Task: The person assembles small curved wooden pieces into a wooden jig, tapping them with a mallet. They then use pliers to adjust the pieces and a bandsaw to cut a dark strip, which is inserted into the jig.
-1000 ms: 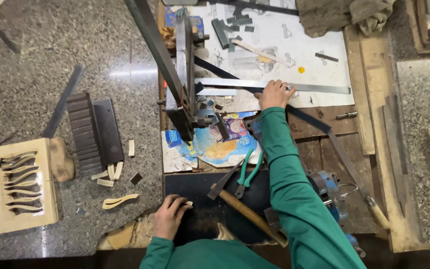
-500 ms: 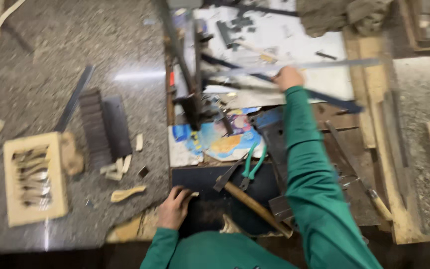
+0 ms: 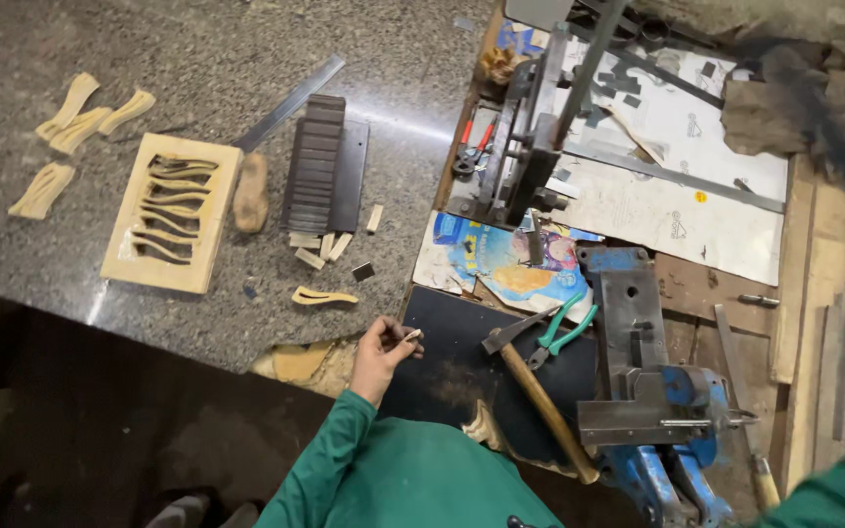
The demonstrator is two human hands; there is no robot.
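Note:
My left hand [image 3: 383, 348] rests at the near edge of the workbench, beside a black mat [image 3: 452, 342]. Its fingers pinch a small pale piece [image 3: 411, 335]. A wooden-handled hammer [image 3: 543, 396] and green-handled pliers [image 3: 563, 332] lie on the mat just right of the hand. My right hand is out of sight; only its green sleeve [image 3: 838, 489] shows at the bottom right corner. A dark blurred streak [image 3: 838, 137] crosses the upper right.
A blue vise [image 3: 657, 411] stands at the bench's near right. A lever cutter [image 3: 530, 147] sits mid-bench beside a white drawn sheet [image 3: 682, 171]. On the stone floor lie a slotted wooden block [image 3: 173, 210], curved wooden cut-outs [image 3: 75, 117], a ribbed dark block [image 3: 313, 161] and a steel ruler [image 3: 290, 103].
My right hand, which pressed on a long metal strip at the far side of the bench, has left the view. The view swung left. My left hand stayed at the near edge.

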